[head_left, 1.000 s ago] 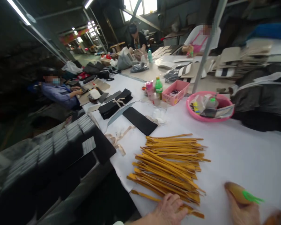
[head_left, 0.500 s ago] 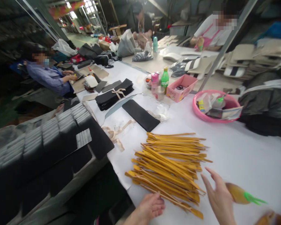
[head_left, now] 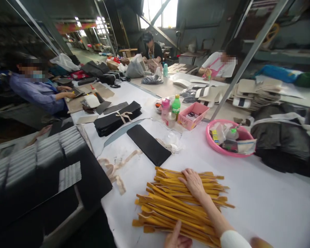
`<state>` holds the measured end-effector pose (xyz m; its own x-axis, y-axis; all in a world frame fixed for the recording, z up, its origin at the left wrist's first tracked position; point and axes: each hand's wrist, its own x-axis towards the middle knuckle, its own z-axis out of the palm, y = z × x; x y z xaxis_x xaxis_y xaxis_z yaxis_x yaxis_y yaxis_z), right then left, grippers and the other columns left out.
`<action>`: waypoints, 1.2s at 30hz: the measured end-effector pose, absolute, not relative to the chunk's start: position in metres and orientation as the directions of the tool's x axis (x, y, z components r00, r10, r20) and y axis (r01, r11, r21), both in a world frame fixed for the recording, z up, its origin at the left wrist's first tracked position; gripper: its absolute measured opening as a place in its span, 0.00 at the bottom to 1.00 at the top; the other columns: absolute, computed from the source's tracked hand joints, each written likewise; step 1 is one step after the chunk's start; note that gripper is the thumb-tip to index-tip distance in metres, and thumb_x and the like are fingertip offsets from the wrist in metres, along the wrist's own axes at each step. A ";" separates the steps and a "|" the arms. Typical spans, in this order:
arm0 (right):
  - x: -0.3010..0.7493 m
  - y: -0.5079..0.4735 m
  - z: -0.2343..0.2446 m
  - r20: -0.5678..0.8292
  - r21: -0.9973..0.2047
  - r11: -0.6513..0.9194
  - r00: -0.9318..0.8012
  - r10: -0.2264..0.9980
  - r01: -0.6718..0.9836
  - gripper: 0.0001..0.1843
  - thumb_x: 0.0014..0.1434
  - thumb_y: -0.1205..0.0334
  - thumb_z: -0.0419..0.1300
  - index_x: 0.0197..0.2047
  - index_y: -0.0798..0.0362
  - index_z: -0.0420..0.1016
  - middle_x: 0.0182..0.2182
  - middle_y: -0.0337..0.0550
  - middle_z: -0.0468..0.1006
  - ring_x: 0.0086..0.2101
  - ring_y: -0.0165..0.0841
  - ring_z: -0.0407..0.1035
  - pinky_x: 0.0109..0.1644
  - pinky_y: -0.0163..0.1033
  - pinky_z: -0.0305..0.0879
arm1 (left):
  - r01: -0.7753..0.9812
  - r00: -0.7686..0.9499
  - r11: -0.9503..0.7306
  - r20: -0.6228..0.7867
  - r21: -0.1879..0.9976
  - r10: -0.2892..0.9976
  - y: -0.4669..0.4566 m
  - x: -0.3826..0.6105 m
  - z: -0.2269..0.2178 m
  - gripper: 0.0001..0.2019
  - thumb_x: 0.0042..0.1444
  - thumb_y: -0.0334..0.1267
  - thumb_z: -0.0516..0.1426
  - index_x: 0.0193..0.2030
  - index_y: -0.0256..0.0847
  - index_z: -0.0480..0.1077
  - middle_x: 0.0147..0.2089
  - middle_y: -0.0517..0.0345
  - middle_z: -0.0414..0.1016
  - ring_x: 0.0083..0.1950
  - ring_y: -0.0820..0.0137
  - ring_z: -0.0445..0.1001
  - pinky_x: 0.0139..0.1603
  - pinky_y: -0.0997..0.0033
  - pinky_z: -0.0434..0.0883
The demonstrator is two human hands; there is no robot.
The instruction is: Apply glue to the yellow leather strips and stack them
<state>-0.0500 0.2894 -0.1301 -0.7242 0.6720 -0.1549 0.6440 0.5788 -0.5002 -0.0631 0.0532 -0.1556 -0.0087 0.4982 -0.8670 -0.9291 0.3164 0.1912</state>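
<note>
A pile of mustard-yellow strips (head_left: pixel 170 203), like leather straps with flared ends, lies across the white table in front of me. My right hand (head_left: pixel 193 183) reaches over the pile and rests on its far part, fingers laid on the strips and thumb apart. At the near edge of the pile is my left hand (head_left: pixel 177 238), partly cut off by the frame, its thumb stretched out and its fingers loosely bent beside the strips. Neither hand visibly grips a strip.
Beyond the pile lie a black flat piece (head_left: pixel 150 144) and a tied black bundle (head_left: pixel 117 119). A pink basket (head_left: pixel 209 144), pink box (head_left: pixel 196 115) and green bottle (head_left: pixel 175 105) stand farther back. Stacked black pieces (head_left: pixel 85 193) flank the left. Several people sit around the tables.
My right hand has moved from beside the strips' right ends onto the far part of the pile. My left hand stays near the pile's near edge. The view has tilted up slightly.
</note>
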 end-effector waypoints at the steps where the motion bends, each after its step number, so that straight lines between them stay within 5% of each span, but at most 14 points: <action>1: -0.050 0.283 -0.133 -0.187 -0.490 0.575 -0.723 0.665 0.655 0.15 0.67 0.50 0.57 0.48 0.52 0.74 0.48 0.46 0.75 0.47 0.38 0.71 0.53 0.51 0.66 | -0.926 -0.009 0.329 -0.878 0.188 0.478 0.058 -0.063 -0.157 0.35 0.36 0.67 0.68 0.39 0.36 0.78 0.39 0.39 0.80 0.45 0.51 0.80 0.52 0.55 0.73; 4: -0.049 0.260 -0.136 -0.288 -0.483 0.559 -0.725 0.626 0.674 0.18 0.67 0.46 0.55 0.39 0.53 0.74 0.41 0.44 0.77 0.44 0.37 0.71 0.53 0.50 0.64 | -0.936 -0.023 0.305 -0.891 0.179 0.454 0.069 -0.065 -0.152 0.36 0.38 0.66 0.67 0.45 0.38 0.77 0.48 0.42 0.80 0.54 0.53 0.77 0.59 0.59 0.70; 9: -0.040 0.233 -0.128 -0.440 -0.561 0.498 -0.747 0.498 0.662 0.22 0.66 0.42 0.52 0.38 0.51 0.74 0.33 0.46 0.79 0.37 0.40 0.74 0.44 0.44 0.63 | -0.960 -0.123 0.132 -0.792 0.249 0.598 0.078 -0.069 -0.127 0.38 0.44 0.58 0.68 0.60 0.39 0.70 0.58 0.47 0.76 0.64 0.54 0.70 0.62 0.59 0.69; 15: -0.019 0.233 -0.115 -0.489 -0.712 0.337 -0.779 0.392 0.617 0.21 0.49 0.44 0.67 0.41 0.48 0.74 0.36 0.41 0.81 0.37 0.41 0.74 0.41 0.39 0.63 | -0.920 -0.245 0.089 -0.737 0.381 0.630 0.079 -0.063 -0.109 0.42 0.41 0.51 0.72 0.63 0.38 0.68 0.60 0.45 0.75 0.63 0.48 0.71 0.58 0.55 0.73; 20: -0.026 0.223 -0.098 -0.406 -0.838 0.133 -0.769 0.494 0.529 0.23 0.48 0.47 0.68 0.45 0.48 0.73 0.38 0.39 0.81 0.39 0.42 0.74 0.44 0.41 0.65 | -0.805 -0.376 0.077 -0.607 0.588 0.700 0.079 -0.090 -0.084 0.37 0.46 0.46 0.71 0.63 0.40 0.69 0.60 0.45 0.75 0.64 0.48 0.69 0.62 0.54 0.70; 26: -0.091 0.209 -0.067 -0.190 -0.980 -0.081 -0.715 0.673 0.183 0.24 0.57 0.48 0.63 0.53 0.50 0.68 0.45 0.43 0.79 0.46 0.42 0.73 0.50 0.43 0.68 | -0.543 -0.386 0.113 -0.367 0.832 0.846 0.100 -0.186 -0.040 0.29 0.51 0.43 0.68 0.58 0.34 0.73 0.56 0.42 0.77 0.60 0.47 0.72 0.63 0.47 0.67; 31: -0.180 0.211 -0.061 -0.103 -0.983 -0.172 -0.566 0.818 -0.070 0.22 0.60 0.47 0.61 0.52 0.49 0.65 0.47 0.45 0.78 0.47 0.39 0.74 0.51 0.44 0.70 | -0.381 -0.308 0.234 -0.362 0.894 0.880 0.130 -0.286 -0.019 0.29 0.46 0.42 0.70 0.55 0.34 0.75 0.54 0.42 0.79 0.58 0.48 0.74 0.61 0.50 0.69; 36: -0.245 0.208 -0.077 -0.133 -0.970 -0.207 -0.439 0.888 -0.126 0.20 0.63 0.47 0.60 0.52 0.52 0.67 0.45 0.45 0.78 0.43 0.37 0.75 0.47 0.45 0.72 | -0.348 -0.283 0.312 -0.417 0.884 0.864 0.140 -0.352 -0.029 0.32 0.47 0.40 0.70 0.59 0.35 0.71 0.52 0.44 0.80 0.55 0.51 0.77 0.59 0.53 0.72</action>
<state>-0.2452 0.2084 -0.0773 -0.4394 0.8884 -0.1327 -0.1265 -0.2075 -0.9700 -0.3523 0.1396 -0.0288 -0.2834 0.8638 -0.4166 -0.3482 0.3121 0.8839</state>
